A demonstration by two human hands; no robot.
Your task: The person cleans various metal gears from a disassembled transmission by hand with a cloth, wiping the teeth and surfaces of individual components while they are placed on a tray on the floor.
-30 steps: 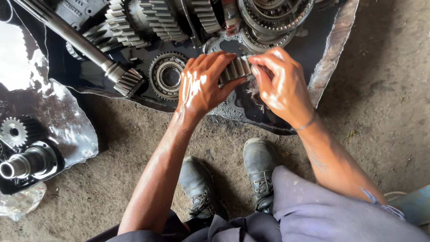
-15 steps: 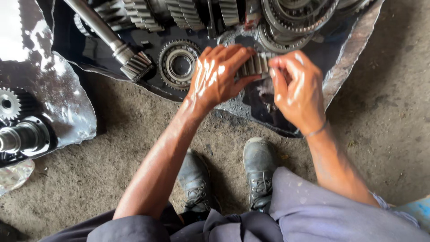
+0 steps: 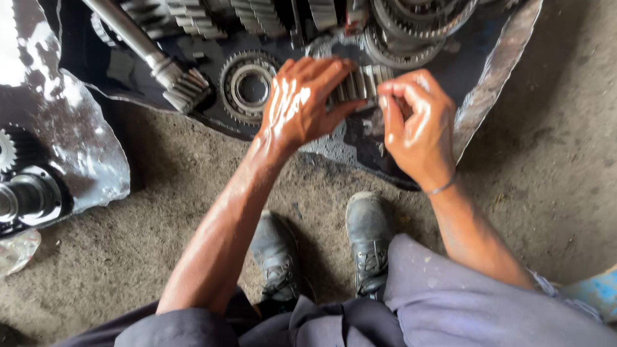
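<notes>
My left hand (image 3: 299, 103), wet with oil, is wrapped over a steel toothed gear (image 3: 360, 83) and holds it just above an oily black metal sheet (image 3: 485, 80). My right hand (image 3: 414, 125) grips the same gear from its right side, fingertips pressed on its end. Most of the gear is hidden under both hands. A flat ring gear (image 3: 246, 85) lies on the sheet just left of my left hand.
A splined shaft (image 3: 151, 58) lies diagonally at the upper left. Stacked gears (image 3: 411, 29) crowd the top edge. Another shaft end and small sprocket (image 3: 22, 193) rest on a second sheet at the left. My shoes (image 3: 366, 234) stand on the dirt floor below.
The view shifted slightly; both hands stay on the gear, and my right-hand fingers have closed a little more around its end.
</notes>
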